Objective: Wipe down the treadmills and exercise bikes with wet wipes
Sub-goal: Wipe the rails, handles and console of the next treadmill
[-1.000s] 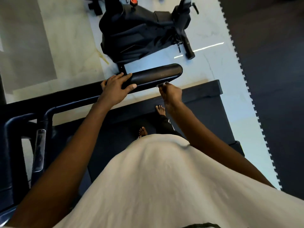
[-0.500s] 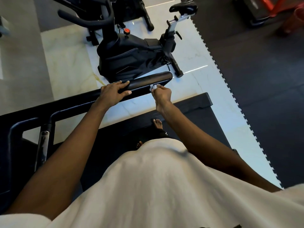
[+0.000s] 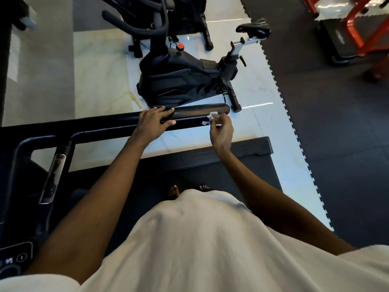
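I stand on a black treadmill (image 3: 248, 150), facing its side. Its black padded handrail (image 3: 195, 110) runs across the middle of the view. My left hand (image 3: 152, 123) lies over the rail, fingers wrapped on top and thumb on the near side. My right hand (image 3: 221, 131) pinches a small white wet wipe (image 3: 210, 119) against the near side of the rail, close to its rounded end. Beyond the rail stands a black exercise bike (image 3: 181, 81) with a red knob and a black saddle (image 3: 254, 28).
The treadmill console (image 3: 14, 258) and a silver grip bar (image 3: 52, 178) are at the lower left. White marble floor lies under the bike, dark interlocking mats (image 3: 336, 123) to the right. Red-framed equipment (image 3: 357, 24) stands at the top right. Another bike's base sits behind.
My right hand has risen from below the rail's end to its near side, and the white wipe now shows in its fingers. The view has tilted up, showing more of the bike.
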